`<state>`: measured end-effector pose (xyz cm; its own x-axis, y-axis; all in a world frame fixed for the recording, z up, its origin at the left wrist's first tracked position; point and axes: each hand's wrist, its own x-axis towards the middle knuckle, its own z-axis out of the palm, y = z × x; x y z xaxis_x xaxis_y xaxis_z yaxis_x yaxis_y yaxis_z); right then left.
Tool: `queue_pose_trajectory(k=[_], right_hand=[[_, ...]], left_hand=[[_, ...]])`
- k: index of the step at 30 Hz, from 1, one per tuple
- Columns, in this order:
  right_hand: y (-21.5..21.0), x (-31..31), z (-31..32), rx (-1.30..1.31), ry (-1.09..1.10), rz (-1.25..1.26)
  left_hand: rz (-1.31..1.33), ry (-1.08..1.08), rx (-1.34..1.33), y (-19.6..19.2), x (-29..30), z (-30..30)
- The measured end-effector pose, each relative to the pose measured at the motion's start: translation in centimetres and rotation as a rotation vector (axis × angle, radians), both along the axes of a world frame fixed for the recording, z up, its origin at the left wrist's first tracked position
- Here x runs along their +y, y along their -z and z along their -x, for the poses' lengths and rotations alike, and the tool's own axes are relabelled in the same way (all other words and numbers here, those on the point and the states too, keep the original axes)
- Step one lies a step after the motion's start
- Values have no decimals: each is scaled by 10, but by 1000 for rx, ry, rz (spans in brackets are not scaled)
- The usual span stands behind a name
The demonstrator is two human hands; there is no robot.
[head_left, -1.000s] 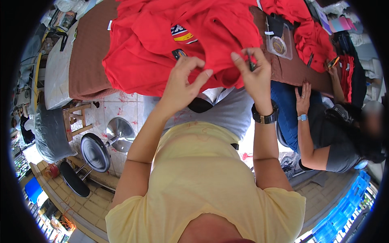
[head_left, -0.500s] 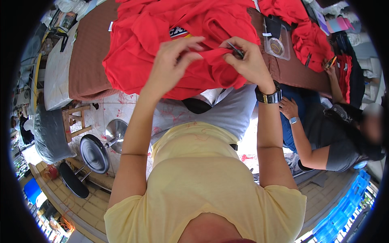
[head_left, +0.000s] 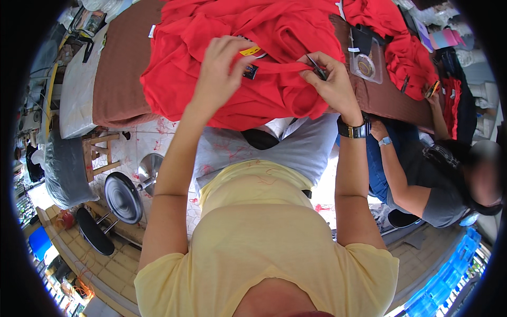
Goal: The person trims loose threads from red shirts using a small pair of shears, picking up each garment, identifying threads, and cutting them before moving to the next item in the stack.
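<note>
A large red garment (head_left: 185, 90) lies bunched over the table edge and my lap. My right hand (head_left: 332, 82) is closed around small dark thread snips (head_left: 317, 68), with the blade pointing up and left. Its fingertips also meet the right end of a narrow red fabric strip, which seems to be part of the garment. My left hand (head_left: 219, 74) hovers over the cloth, thumb and fingers apart and nothing visible between them. Just beside its thumb is a small dark label (head_left: 250, 72). A yellow and white printed patch (head_left: 254, 50) shows behind the fingers.
A clear plastic tray (head_left: 376, 74) with a roll of tape stands on the brown-covered table (head_left: 119, 79). At right sits a co-worker (head_left: 433, 174), holding a yellow-orange tool (head_left: 432, 89) by more red cloth (head_left: 404, 58). A round stool (head_left: 123, 198) stands at lower left.
The label beside my left thumb and more of the yellow patch have come into view. My left hand has risen slightly with its fingers more parted; my right has shifted slightly right and down.
</note>
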<state>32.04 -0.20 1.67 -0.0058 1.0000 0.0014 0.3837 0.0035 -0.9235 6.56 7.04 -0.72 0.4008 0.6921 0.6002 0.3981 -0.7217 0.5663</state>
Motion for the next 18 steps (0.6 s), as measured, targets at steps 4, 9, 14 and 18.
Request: queue_pose_trajectory(k=[4, 9, 14, 18], right_hand=[[-1, -2, 5, -5, 10, -61], [0, -10, 11, 29, 43, -90], [0, -19, 15, 87, 31, -60], [7, -19, 13, 116, -2, -102]], left_hand=[[130, 103, -173, 4, -25, -40], [175, 130, -223, 22, -29, -60], [804, 314, -373, 24, -20, -53], [853, 356, -328, 18, -19, -46]])
